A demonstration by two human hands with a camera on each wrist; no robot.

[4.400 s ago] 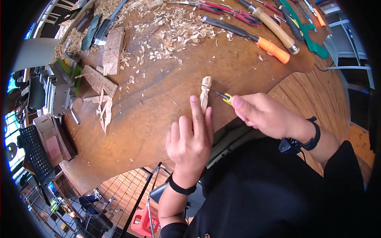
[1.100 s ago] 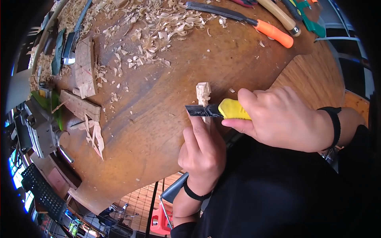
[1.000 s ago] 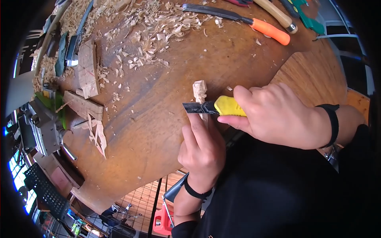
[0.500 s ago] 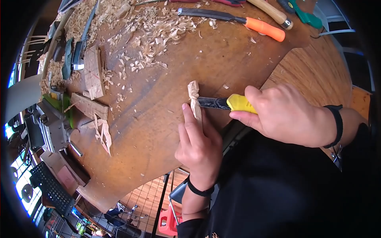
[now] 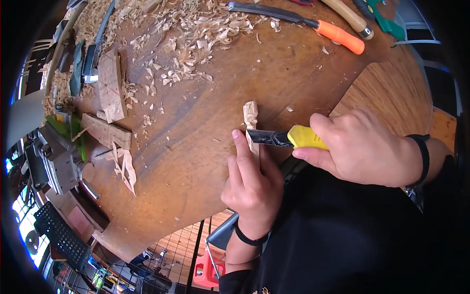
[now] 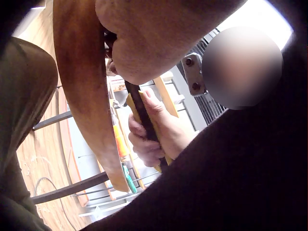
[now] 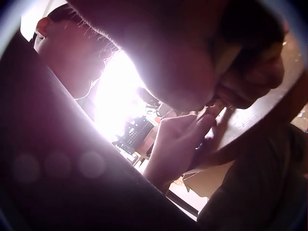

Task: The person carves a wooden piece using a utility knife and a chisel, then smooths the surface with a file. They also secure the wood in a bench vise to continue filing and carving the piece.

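Note:
In the head view my left hand (image 5: 252,188) holds a small carved wooden stick (image 5: 250,113) near the table's front edge, index finger stretched along its left side. The stick has a blocky top and a rough notch below it. My right hand (image 5: 360,147) grips a yellow utility knife (image 5: 307,137), thumb along the handle. Its dark blade lies across the stick just below the notch, tip close to the left index fingertip. The left wrist view shows the right hand (image 6: 161,127) around the knife's handle; in the right wrist view the left hand (image 7: 175,144) appears in dim light.
Wood shavings (image 5: 196,44) cover the back of the table (image 5: 171,166). An orange-handled chisel (image 5: 340,36) lies at the back right. Wooden blocks (image 5: 111,88) and a metal vise-like tool (image 5: 61,157) are at the left. A red stool (image 5: 205,270) stands below the edge.
A second ago the blade reached past the stick's left side; half a second ago its tip met the notch from the right. Now it crosses the stick a little lower. Both holds are kept.

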